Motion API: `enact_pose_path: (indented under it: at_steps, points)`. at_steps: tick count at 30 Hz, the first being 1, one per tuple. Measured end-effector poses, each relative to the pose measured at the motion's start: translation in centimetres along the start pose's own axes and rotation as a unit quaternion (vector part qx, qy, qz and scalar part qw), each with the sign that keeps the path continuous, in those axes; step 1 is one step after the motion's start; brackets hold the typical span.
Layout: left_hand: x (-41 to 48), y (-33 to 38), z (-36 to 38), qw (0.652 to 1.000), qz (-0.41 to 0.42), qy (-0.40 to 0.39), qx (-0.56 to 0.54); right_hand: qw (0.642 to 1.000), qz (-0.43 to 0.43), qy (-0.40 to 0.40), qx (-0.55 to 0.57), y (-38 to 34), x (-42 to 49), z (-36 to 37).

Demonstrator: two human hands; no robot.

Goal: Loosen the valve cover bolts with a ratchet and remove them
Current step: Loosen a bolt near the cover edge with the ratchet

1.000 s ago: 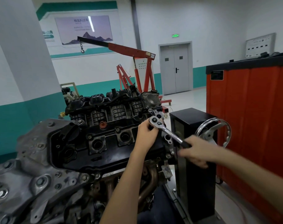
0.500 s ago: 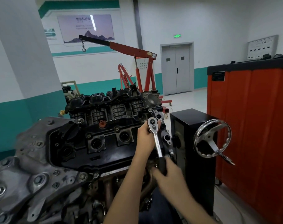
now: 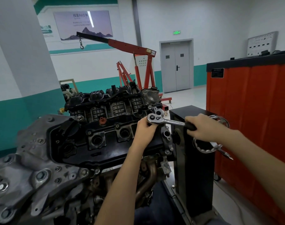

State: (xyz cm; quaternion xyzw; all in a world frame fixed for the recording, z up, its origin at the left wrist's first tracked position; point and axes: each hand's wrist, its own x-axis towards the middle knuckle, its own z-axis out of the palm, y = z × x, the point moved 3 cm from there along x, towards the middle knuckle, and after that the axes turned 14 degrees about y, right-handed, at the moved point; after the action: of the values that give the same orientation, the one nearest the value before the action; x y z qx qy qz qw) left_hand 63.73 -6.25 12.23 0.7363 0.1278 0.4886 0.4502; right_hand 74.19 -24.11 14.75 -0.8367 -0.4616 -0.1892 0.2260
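Note:
A black valve cover (image 3: 106, 143) tops the engine in the middle of the view, with spark plug wells and small bolts along its edges. A chrome ratchet (image 3: 164, 120) stands on a bolt at the cover's right end, its handle pointing right. My left hand (image 3: 145, 131) wraps around the socket just under the ratchet head, hiding the bolt. My right hand (image 3: 202, 127) grips the black end of the handle.
A black engine stand (image 3: 193, 168) with a chrome handwheel (image 3: 219, 122) is right of the engine. An orange cabinet (image 3: 255, 111) fills the right side. A red engine crane (image 3: 135, 51) stands behind. A grey bell housing (image 3: 24, 159) is at the lower left.
The ratchet handle swung from pointing right down toward me, then back up to the right. My right hand moved with it. My left hand stayed at the head.

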Motion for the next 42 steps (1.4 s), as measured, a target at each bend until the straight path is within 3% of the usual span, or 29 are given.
enact_pose_path:
  at_steps: [1,3,6,8,10,12,14,17,19,21,24,26,29,34,36,38,42]
  points:
    - [-0.1,-0.3,-0.1,1.000,-0.008,0.014,-0.001,0.999,0.021,0.023,0.009,-0.6,-1.0,0.8]
    - [-0.4,-0.6,-0.1,0.999,-0.009,0.035,-0.004,0.985,0.095,0.056,0.130,-2.6,-4.2,3.4]
    - [-0.8,-0.6,0.3,0.997,-0.015,0.058,-0.053,0.919,0.191,0.087,0.334,-7.9,-8.0,7.6]
    - [-0.8,-0.7,0.4,0.996,-0.015,0.053,-0.074,0.881,0.231,0.118,0.395,-11.7,-8.3,9.8]
    - [-0.7,-0.7,0.4,0.996,-0.015,0.045,-0.074,0.865,0.248,0.117,0.421,-13.8,-8.1,10.7]
    - [-0.7,-0.7,0.4,0.996,-0.016,0.050,-0.065,0.882,0.230,0.100,0.398,-12.1,-8.0,9.9]
    - [-0.7,-0.7,0.4,0.997,-0.016,0.059,-0.053,0.924,0.171,0.051,0.338,-8.2,-7.7,8.0]
    - [-0.5,-0.4,0.5,0.999,-0.003,0.043,-0.007,0.986,0.041,-0.041,0.154,-2.4,-4.5,3.4]
    - [-0.3,-0.3,0.3,0.999,0.000,0.038,-0.001,0.997,-0.036,-0.065,0.014,-0.7,-1.0,0.3]
    - [-0.3,-0.2,0.1,1.000,0.000,0.030,-0.003,0.994,-0.079,-0.036,-0.067,-0.4,1.0,-0.9]
    - [-0.5,-0.3,0.1,0.999,0.005,0.034,0.005,0.999,-0.011,0.032,-0.028,-0.5,-1.3,1.2]
    - [-0.7,-0.6,0.3,0.999,0.003,0.050,0.004,0.988,0.075,0.057,0.122,-2.4,-5.1,4.1]
    - [-1.0,-0.7,0.5,0.997,-0.008,0.067,-0.032,0.925,0.173,0.094,0.325,-8.1,-8.7,7.9]
    - [-0.6,-1.1,0.5,0.998,-0.020,0.045,-0.046,0.865,0.246,0.129,0.418,-13.4,-8.5,11.1]
    - [-0.2,-1.4,0.4,0.998,-0.018,0.044,-0.033,0.885,0.222,0.101,0.396,-11.5,-8.4,10.3]
    - [0.2,-1.6,0.4,0.999,-0.016,0.031,-0.015,0.928,0.157,0.057,0.334,-7.8,-8.0,8.4]
    - [0.8,-0.9,0.7,0.999,0.016,-0.008,0.029,0.994,0.019,-0.022,0.107,-0.6,-3.5,2.4]
